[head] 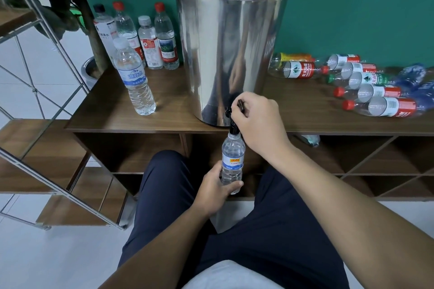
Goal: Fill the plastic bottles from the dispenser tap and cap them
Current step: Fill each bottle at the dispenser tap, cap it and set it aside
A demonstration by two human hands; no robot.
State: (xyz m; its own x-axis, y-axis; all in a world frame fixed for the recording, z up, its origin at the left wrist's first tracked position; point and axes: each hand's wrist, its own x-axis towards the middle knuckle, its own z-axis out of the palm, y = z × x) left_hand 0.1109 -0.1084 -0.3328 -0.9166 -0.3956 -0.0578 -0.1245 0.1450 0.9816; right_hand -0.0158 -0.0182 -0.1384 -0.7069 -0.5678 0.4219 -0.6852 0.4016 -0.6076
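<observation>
A tall steel dispenser [225,49] stands on the wooden shelf top [112,112]. Its black tap [231,122] juts out over the front edge. My right hand [256,122] grips the tap's black lever [242,107]. Below, my left hand [216,186] holds a clear uncapped plastic bottle [233,157] upright, its mouth right under the spout. The bottle has a blue and yellow label and holds water.
Several capped upright bottles [145,42] stand left of the dispenser, one larger bottle [135,77] nearer the front. Several empty bottles [366,91] lie on their sides at the right. A metal stair frame [47,77] is at the left. My legs are below.
</observation>
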